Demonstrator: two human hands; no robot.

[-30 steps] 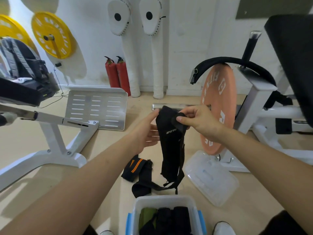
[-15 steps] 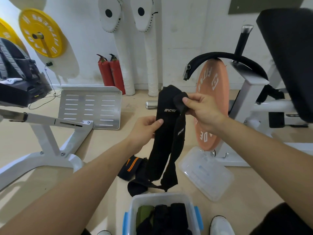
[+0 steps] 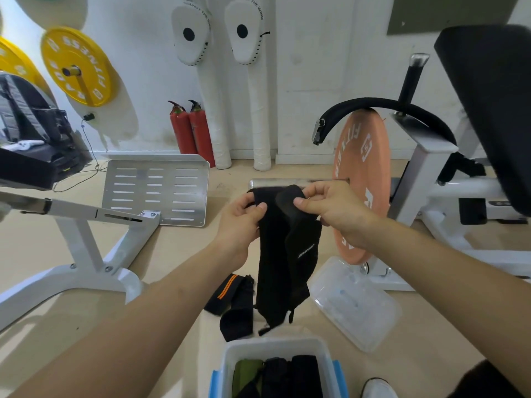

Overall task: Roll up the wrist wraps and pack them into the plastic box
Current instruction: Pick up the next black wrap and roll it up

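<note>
My left hand (image 3: 238, 222) and right hand (image 3: 330, 208) both pinch the top end of a black wrist wrap (image 3: 275, 268), which hangs long and vertical.
Nearest to me, the plastic box (image 3: 273, 345) holds rolled wraps (image 3: 287, 374), green and black. The hanging wrap's lower end points at the floor just behind the box, beside an orange-striped wrap (image 3: 230, 294). The clear lid (image 3: 356, 305) lies right of it, before the orange plate (image 3: 362, 182).

Left hand (image 3: 240, 222) and right hand (image 3: 330, 209) pinch a hanging black wrist wrap (image 3: 284, 254) above the plastic box (image 3: 230, 363).
</note>
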